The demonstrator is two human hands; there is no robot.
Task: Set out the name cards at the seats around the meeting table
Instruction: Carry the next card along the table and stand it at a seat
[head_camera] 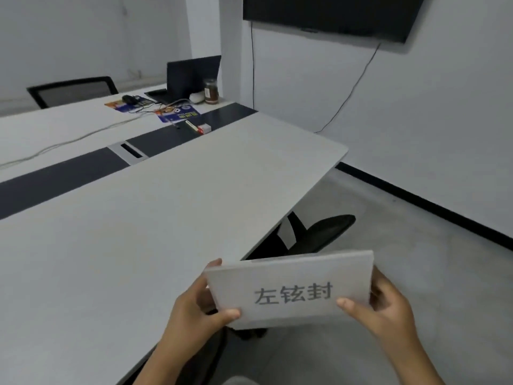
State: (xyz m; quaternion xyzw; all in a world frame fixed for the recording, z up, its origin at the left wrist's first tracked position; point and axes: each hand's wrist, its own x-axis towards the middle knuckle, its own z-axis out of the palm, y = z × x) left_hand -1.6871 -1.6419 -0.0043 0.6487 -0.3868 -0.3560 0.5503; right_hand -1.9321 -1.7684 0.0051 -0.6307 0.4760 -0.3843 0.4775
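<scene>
1. Landmark: the meeting table (166, 207), a long white top with a dark strip (69, 176) running down its middle. All places below are given against it.
2. The name card (291, 290) is white, with three dark printed characters facing the camera. It is held in the air just off the table's near edge, close to the near right corner, and does not touch the top.
3. The left hand (200, 309) grips the card's left end: thumb pressed on the front face near the lower left corner, fingers curled behind, one fingertip showing above the top left corner.
4. The right hand (383, 309) grips the card's right end in the same manner: thumb on the front near the lower right, fingers wrapped behind the right edge.
5. The near half of the table top carries nothing in view.
6. At the table's far end stand an open laptop (191, 76), a jar (211, 91) with dark contents just right of it, and coloured leaflets (177, 113) with cables across them.
7. A white cable box (129, 151) is set into the dark strip.
8. A black mesh chair (75, 90) stands at the table's far side.
9. A black chair seat (324, 232) is tucked under the table's near right corner.
10. A wall screen (333, 15) hangs beyond the table's far end, a cord trailing below it.
</scene>
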